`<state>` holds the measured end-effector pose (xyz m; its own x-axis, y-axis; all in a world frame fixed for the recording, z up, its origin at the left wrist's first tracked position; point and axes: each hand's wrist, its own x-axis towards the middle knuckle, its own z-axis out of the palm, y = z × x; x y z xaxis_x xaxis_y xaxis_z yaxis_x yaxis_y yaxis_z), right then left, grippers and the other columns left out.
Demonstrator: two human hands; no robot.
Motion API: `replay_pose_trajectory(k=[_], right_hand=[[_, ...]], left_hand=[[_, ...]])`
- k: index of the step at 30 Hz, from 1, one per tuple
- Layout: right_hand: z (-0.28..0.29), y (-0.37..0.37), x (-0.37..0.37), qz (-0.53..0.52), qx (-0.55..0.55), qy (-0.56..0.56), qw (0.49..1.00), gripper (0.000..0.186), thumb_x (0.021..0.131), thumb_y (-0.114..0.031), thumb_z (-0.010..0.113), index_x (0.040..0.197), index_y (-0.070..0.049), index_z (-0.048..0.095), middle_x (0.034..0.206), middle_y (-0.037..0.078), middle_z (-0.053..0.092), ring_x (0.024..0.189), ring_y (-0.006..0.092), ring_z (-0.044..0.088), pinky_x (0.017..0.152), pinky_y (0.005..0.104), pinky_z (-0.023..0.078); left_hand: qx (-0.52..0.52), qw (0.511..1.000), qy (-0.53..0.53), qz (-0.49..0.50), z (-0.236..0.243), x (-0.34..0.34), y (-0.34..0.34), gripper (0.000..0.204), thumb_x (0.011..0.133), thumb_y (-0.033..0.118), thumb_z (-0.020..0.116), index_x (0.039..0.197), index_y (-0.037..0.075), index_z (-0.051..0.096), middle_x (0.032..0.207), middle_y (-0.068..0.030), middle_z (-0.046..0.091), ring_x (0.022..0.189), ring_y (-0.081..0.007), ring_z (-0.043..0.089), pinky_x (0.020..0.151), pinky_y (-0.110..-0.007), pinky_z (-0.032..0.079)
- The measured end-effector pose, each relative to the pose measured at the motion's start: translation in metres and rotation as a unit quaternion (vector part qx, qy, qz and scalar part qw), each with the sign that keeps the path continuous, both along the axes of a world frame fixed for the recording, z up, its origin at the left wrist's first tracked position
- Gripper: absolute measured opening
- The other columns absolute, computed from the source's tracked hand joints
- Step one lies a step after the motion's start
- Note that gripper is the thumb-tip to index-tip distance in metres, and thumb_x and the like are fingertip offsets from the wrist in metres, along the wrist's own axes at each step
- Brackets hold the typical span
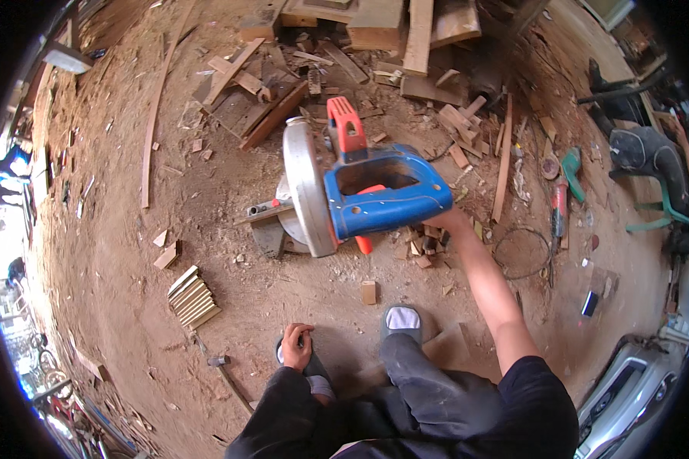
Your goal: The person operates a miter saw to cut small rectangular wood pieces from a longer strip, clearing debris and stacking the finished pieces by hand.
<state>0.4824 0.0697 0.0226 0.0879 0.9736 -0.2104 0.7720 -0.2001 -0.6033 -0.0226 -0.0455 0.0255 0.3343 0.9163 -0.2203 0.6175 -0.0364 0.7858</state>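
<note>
A cut-off saw with a blue loop handle stands on the dirt floor ahead of me, its silver blade guard on the left. My right hand reaches in beneath the near right end of that handle. The handle hides its fingers, so whether it grips anything does not show. Down by my left foot, my left hand is closed with the fingers curled. What it holds, if anything, I cannot make out. A small wooden block lies between the saw and my feet.
Left of me lie a row of thin wood strips and a hammer. Offcuts and boards pile up beyond the saw. To the right are a green-and-red power tool, a phone-like dark object and a green chair.
</note>
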Motion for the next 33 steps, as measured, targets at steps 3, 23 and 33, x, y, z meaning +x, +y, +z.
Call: replay_pose_trajectory(k=[3, 23, 33], right_hand=[[0.090, 0.002, -0.005, -0.062, -0.030, 0.095, 0.993, 0.036, 0.081, -0.025, 0.072, 0.112, -0.005, 0.071, 0.110, 0.024, 0.071, 0.105, 0.0421, 0.067, 0.088, 0.0491, 0.053], [0.007, 0.230, 0.061, 0.215, 0.098, -0.197, 0.952, 0.023, 0.081, -0.004, 0.062, 0.104, -0.001, 0.060, 0.109, 0.017, 0.060, 0.108, 0.0385, 0.060, 0.091, 0.0505, 0.052], [-0.014, 0.313, 0.006, 0.191, 0.171, -0.146, 0.955, 0.063, 0.081, 0.004, 0.058, 0.143, -0.002, 0.049, 0.156, 0.015, 0.041, 0.138, 0.0337, 0.045, 0.114, 0.0442, 0.041]], left_hand=[[0.007, 1.000, 0.010, -0.013, -0.001, 0.001, 0.002, 0.014, 0.089, 0.001, 0.062, 0.098, 0.006, 0.072, 0.100, -0.0145, 0.068, 0.096, -0.0334, 0.067, 0.086, -0.039, 0.053], [-0.029, 0.999, 0.001, -0.027, -0.007, -0.006, 0.010, 0.021, 0.081, 0.000, 0.064, 0.100, 0.007, 0.070, 0.101, -0.0138, 0.067, 0.097, -0.0338, 0.065, 0.085, -0.041, 0.053], [-0.051, 0.998, 0.008, -0.039, -0.009, -0.010, 0.011, 0.020, 0.079, 0.003, 0.069, 0.098, 0.007, 0.069, 0.101, -0.0125, 0.067, 0.095, -0.0338, 0.065, 0.084, -0.042, 0.053]])
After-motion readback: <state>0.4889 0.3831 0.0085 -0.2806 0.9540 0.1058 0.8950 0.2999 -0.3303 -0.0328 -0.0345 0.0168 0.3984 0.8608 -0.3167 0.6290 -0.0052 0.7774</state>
